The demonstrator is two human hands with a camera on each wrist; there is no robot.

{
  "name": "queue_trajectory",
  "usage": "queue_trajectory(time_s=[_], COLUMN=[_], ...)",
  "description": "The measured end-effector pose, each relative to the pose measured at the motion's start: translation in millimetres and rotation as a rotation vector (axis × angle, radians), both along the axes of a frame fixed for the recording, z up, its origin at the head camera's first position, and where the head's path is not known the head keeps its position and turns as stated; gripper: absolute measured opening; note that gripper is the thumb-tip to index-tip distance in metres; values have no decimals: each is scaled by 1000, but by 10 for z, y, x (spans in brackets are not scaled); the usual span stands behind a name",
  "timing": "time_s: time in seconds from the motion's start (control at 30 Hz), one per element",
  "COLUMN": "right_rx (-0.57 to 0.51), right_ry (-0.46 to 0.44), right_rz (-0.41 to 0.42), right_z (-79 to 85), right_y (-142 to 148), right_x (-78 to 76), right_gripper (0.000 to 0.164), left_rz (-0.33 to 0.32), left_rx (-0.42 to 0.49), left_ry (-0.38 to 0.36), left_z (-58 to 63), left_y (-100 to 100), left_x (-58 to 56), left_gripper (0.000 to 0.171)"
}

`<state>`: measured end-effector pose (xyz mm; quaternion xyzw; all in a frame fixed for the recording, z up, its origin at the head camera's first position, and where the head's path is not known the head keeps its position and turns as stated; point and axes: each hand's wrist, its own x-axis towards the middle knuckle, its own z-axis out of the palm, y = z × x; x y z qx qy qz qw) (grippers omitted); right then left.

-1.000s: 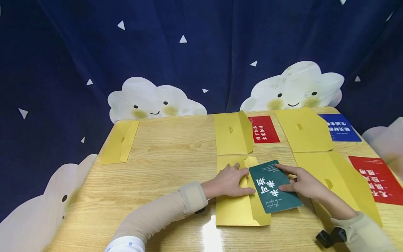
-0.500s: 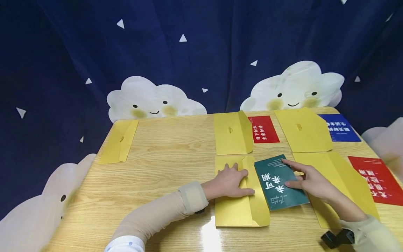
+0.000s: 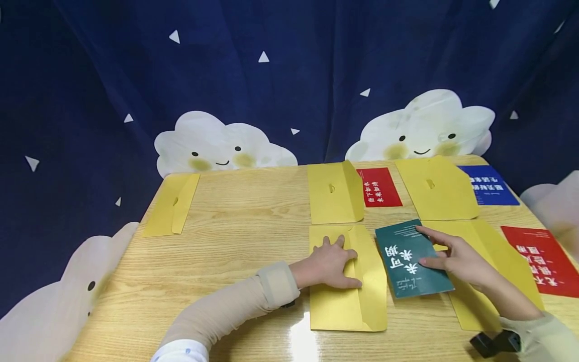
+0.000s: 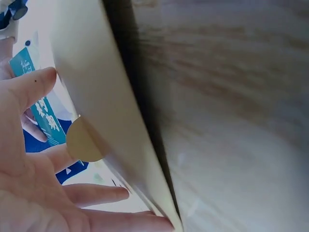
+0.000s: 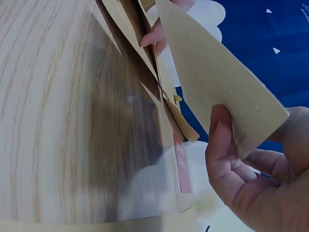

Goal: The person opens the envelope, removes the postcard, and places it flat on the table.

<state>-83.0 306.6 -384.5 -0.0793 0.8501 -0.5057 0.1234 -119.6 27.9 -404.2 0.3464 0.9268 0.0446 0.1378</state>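
My left hand rests with spread fingers on a yellow envelope, its flap laid out to the right. In the left wrist view, the thumb and fingers of that hand lie along the envelope. To the right, my right hand pinches a dark green card with white characters by its right side. The card sits apart from the envelope, slightly tilted. From the right wrist, the card's pale back shows between the thumb and fingers of the right hand.
Behind lie two more yellow envelopes, with a red card and a blue card. Another envelope is partly under the right arm, beside a second red card. One envelope lies far left on the wooden table.
My right hand has drawn the green card rightward, from over the envelope's flap to beside it. The left hand has stayed on the envelope.
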Motion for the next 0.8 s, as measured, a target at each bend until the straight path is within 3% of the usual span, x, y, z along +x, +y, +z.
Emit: queue_trajectory(time_s=[0.53,0.8], right_rx=[50,144], right_ry=[-7,-42], right_rz=[-30,-45], right_z=[-26,-117], right_y=[99,113], right_x=[-21,-88], right_gripper=[71,73], left_rz=[-29,-42], left_rx=[-242,-271], left_ry=[19,24], left_z=[-18,-29], left_y=[-2,-37], left_x=[62,86], left_gripper=[83,90])
